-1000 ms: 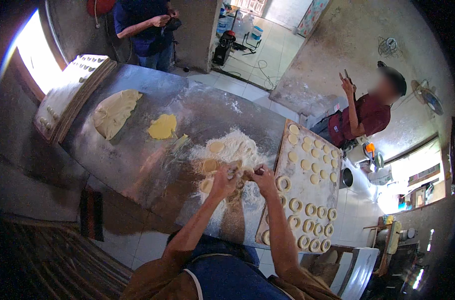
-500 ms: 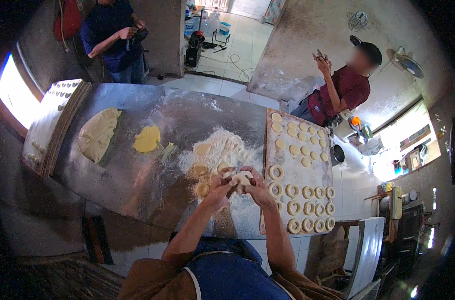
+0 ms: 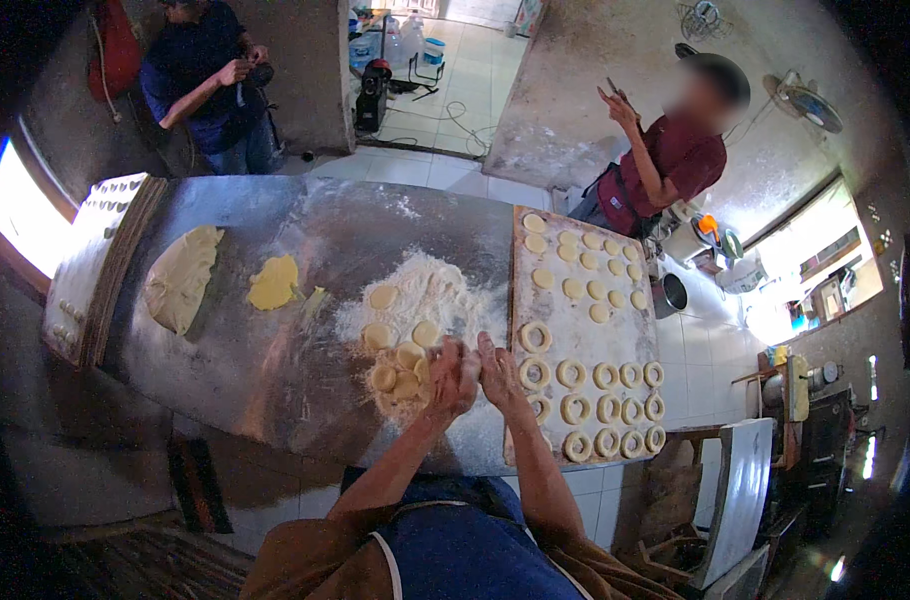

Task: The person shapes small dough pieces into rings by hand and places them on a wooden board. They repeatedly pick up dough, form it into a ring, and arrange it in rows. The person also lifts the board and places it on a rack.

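Over the floured part of the metal table, both my hands are close together. My left hand (image 3: 455, 378) is smeared by motion, with its fingers bent inward, so its grip is unclear. Right beside it, the fingers of my right hand (image 3: 497, 370) are stretched out away from me. No dough shows between the hands, though the space between the palms is partly hidden. Nearest to my left hand, several round dough pieces (image 3: 410, 355) lie in loose flour (image 3: 430, 285). To my right is a floured wooden board (image 3: 575, 335) bearing dough rings (image 3: 572, 374) and flat dough discs (image 3: 573, 289).
A large dough mass (image 3: 183, 280) and a yellow lump (image 3: 274, 284) lie on the table's left. Stacked trays (image 3: 100, 260) stand at the left end. One person (image 3: 210, 85) stands beyond the table, another (image 3: 665, 160) behind the board. A metal pot (image 3: 669, 295) is near the board's right.
The pale dough seen between my fingers earlier is out of sight. My right hand's fingers have straightened, and my left hand has turned. The whole view has shifted slightly.
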Action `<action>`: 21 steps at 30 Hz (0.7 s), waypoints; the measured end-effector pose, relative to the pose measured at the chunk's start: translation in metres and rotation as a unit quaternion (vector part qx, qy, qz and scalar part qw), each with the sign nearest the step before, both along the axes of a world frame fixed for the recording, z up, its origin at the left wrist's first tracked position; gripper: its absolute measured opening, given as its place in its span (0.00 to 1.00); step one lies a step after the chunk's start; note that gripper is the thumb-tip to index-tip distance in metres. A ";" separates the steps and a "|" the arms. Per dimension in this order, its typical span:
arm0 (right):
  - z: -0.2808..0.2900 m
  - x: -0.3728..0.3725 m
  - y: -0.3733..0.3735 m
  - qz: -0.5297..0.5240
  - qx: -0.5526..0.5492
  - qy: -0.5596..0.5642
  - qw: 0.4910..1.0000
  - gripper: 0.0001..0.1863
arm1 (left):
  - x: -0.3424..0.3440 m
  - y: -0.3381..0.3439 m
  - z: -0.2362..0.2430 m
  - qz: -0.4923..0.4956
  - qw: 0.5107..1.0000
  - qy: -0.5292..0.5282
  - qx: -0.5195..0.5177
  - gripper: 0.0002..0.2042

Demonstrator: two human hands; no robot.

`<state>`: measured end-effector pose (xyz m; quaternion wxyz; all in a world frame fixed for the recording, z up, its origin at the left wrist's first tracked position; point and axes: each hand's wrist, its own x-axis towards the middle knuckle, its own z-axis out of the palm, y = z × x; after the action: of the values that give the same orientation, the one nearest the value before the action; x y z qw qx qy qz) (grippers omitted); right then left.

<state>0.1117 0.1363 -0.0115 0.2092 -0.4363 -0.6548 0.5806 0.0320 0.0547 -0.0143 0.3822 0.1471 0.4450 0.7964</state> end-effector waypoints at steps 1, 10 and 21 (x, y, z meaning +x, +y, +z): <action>0.008 -0.001 -0.003 -0.037 -0.023 0.027 0.999 0.33 | 0.000 0.004 -0.006 -0.009 0.997 -0.075 -0.021 0.15; 0.024 0.042 0.018 -0.119 0.081 0.125 0.982 0.32 | 0.044 0.052 0.019 -0.009 0.989 0.112 -0.095 0.17; 0.023 0.115 0.072 -0.025 0.132 0.190 0.972 0.31 | 0.091 0.107 -0.067 -0.023 0.955 -0.293 -0.026 0.25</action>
<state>0.2270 0.2086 0.0116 0.4004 -0.3028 -0.6625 0.5560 0.1230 0.1614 -0.0814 0.5180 -0.0923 0.3304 0.7836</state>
